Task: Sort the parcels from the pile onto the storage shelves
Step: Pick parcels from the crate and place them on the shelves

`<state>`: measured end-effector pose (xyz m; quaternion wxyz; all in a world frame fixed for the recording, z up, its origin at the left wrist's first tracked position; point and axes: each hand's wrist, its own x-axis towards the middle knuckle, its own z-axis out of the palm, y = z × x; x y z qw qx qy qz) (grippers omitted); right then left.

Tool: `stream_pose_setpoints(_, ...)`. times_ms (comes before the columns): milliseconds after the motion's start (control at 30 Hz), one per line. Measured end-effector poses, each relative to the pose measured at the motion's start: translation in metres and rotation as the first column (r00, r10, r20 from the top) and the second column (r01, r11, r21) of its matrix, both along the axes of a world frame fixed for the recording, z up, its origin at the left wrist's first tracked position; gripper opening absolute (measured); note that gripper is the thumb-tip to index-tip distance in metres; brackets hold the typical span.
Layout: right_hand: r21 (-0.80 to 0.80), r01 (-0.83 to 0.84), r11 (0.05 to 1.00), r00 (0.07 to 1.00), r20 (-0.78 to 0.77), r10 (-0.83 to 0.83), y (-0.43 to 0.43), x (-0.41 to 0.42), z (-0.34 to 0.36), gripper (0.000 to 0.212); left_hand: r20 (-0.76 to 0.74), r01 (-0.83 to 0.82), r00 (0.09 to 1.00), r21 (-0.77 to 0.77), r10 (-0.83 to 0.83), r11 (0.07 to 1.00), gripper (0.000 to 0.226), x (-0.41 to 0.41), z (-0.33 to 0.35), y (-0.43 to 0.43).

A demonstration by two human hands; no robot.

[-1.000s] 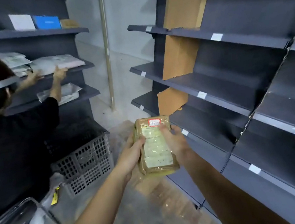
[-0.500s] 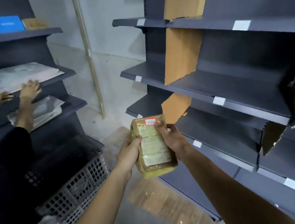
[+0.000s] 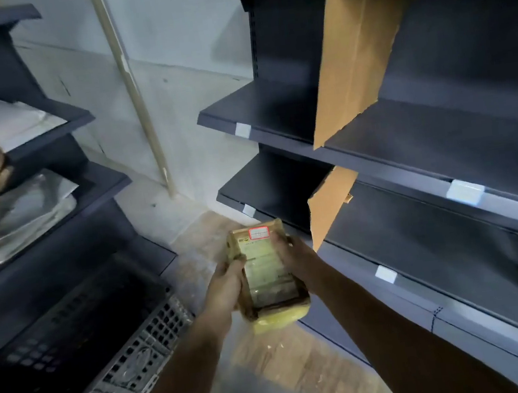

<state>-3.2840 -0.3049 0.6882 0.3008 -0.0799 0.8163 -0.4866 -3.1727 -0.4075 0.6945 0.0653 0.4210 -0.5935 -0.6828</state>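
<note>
Left hand curls round the left edge of the parcel, held face-up between both palms; right hand grips its other edge. A dark shelf lies just right of that hand: I'd slide it in flat, both hands guiding.

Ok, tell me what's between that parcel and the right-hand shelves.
Nothing visible. The left hand and right hand hold the parcel near the shelf; only an upright cardboard sheet stands at that shelf's left end, beside the path.
</note>
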Motion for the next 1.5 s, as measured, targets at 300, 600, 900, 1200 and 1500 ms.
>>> stream_pose_setpoints(300, 0.095, 0.200, 0.975, 0.980, -0.014, -0.200, -0.058, -0.049, -0.061, 0.057, 0.101, 0.263, 0.960, -0.019, -0.260, 0.965, 0.034, -0.057, -0.061, -0.065)
stream_pose_setpoints(600, 0.149, 0.389, 0.909, 0.919, 0.012, -0.395, -0.110, -0.089, -0.091, 0.056, 0.198, 0.398, 0.890, 0.103, -0.411, 0.911, 0.036, -0.097, -0.084, -0.120)
stream_pose_setpoints(900, 0.136, 0.212, 0.968, 0.977, -0.008, -0.213, -0.130, -0.140, -0.110, 0.054, 0.190, 0.324, 0.925, 0.061, -0.329, 0.944, 0.034, -0.180, -0.094, -0.162)
stream_pose_setpoints(1200, 0.141, 0.367, 0.919, 0.925, 0.052, -0.378, -0.143, -0.171, -0.130, 0.035, 0.193, 0.301, 0.938, -0.035, -0.289, 0.953, 0.008, -0.246, -0.119, -0.186)
stream_pose_setpoints(1500, 0.114, 0.403, 0.908, 0.912, 0.031, -0.409, -0.152, -0.186, -0.136, 0.038, 0.173, 0.418, 0.899, -0.072, -0.402, 0.905, 0.019, -0.286, -0.124, -0.193)
